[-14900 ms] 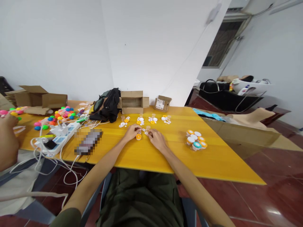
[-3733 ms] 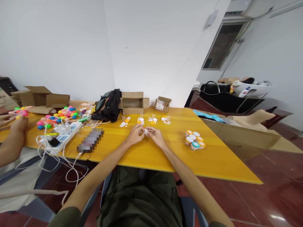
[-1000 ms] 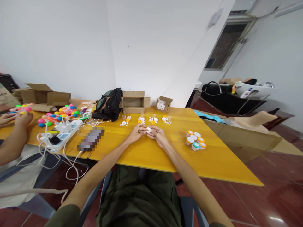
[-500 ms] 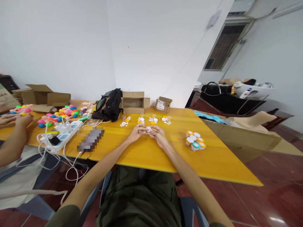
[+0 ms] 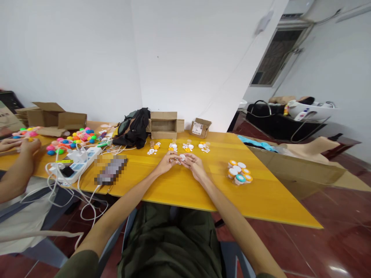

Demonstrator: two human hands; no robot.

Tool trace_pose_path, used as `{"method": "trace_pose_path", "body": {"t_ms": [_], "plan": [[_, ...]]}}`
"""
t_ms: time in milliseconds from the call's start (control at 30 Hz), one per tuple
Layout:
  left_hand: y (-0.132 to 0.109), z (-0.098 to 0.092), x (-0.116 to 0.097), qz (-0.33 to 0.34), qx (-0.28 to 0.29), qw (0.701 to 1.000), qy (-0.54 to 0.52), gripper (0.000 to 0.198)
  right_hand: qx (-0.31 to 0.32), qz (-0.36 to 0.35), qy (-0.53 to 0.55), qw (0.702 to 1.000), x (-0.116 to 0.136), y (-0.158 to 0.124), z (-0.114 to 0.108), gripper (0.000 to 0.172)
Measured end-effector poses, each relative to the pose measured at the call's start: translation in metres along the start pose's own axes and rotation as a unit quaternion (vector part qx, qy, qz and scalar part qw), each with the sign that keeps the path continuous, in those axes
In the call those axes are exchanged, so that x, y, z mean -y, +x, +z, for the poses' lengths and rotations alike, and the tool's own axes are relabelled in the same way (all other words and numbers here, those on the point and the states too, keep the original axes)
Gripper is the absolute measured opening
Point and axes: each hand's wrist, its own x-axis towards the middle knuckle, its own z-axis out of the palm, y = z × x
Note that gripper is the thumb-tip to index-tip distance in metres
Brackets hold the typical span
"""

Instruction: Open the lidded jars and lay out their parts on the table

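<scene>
My right hand [image 5: 193,164] is closed on a small white round disc [image 5: 182,157], pinched between thumb and fingers. Close beside it, my left hand [image 5: 166,163] has its fingertips pressed together around a small whitish piece, too small to make out. Both hands are just above the table, almost touching. Beyond them lie several small groups of parts: white perforated discs [image 5: 150,151], orange rings [image 5: 157,147] and clear cups [image 5: 152,143]. To the right stands a cluster of small jars with orange and white lids, one with a teal lid [image 5: 240,178].
Cardboard boxes [image 5: 164,135] and a black bag [image 5: 135,129] stand along the wall. On the left are a phone [image 5: 111,172], a power strip [image 5: 84,166] with tangled cables and colourful balls [image 5: 77,139]. Another person's hands [image 5: 29,146] work at the far left.
My left fingers have drawn slightly away from the disc, opening a small gap between the hands. The disc stays in my right hand.
</scene>
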Motion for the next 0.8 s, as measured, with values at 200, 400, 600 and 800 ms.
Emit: {"method": "trace_pose_path", "body": {"t_ms": [200,400,600,800], "plan": [[-0.0005,0.0013,0.0004,0.008,0.003,1.000,0.003,0.019,0.001,-0.011,-0.009,1.000,-0.0002,0.0003,-0.0004,0.041],[0.0006,0.0007,0.0020,0.007,-0.008,1.000,0.000,0.018,-0.006,-0.021,-0.025,0.999,0.0020,-0.0015,0.0037,0.045],[0.0006,-0.0002,0.0061,-0.006,0.011,1.000,-0.016,0.020,-0.008,-0.043,-0.057,0.997,-0.0004,-0.0016,0.0046,0.042],[0.0003,0.0015,0.0065,-0.036,0.000,0.998,-0.043,0.018,-0.011,-0.053,-0.060,0.997,-0.0030,-0.0007,0.0040,0.041]]}}
